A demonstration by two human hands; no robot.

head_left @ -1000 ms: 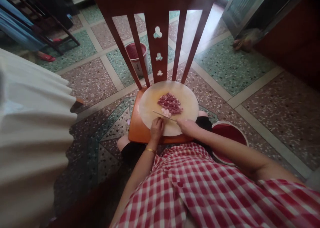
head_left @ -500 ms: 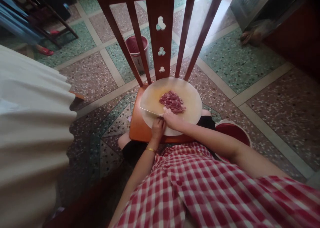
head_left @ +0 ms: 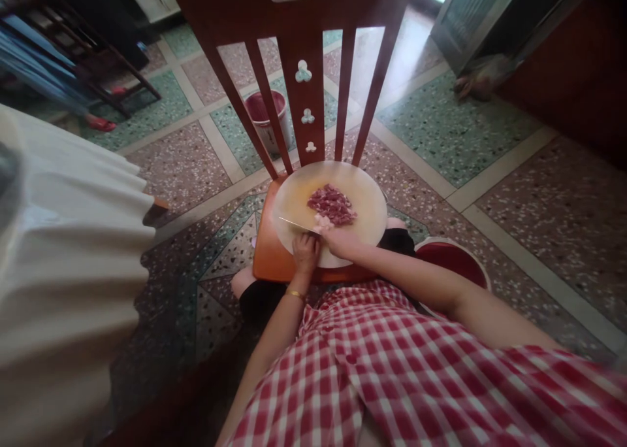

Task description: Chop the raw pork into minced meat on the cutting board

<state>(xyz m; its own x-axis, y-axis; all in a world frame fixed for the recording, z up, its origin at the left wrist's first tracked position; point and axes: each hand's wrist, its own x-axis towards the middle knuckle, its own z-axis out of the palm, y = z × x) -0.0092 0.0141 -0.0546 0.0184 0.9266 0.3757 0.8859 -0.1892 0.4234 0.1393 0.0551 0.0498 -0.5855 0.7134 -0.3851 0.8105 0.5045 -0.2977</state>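
Right grip (head_left: 340, 240) clenched around knife (head_left: 296, 224), blade beside left hand (head_left: 306, 251), meat (head_left: 332, 205) just beyond.

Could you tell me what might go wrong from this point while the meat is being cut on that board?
The left hand and right hand sit very close together around the knife, so a slip could nick a finger. The round cutting board rests on a chair seat and overhangs it, so hard pressure near the edge might tip or slide it. The chopped meat could then spill toward the red basin or the floor.
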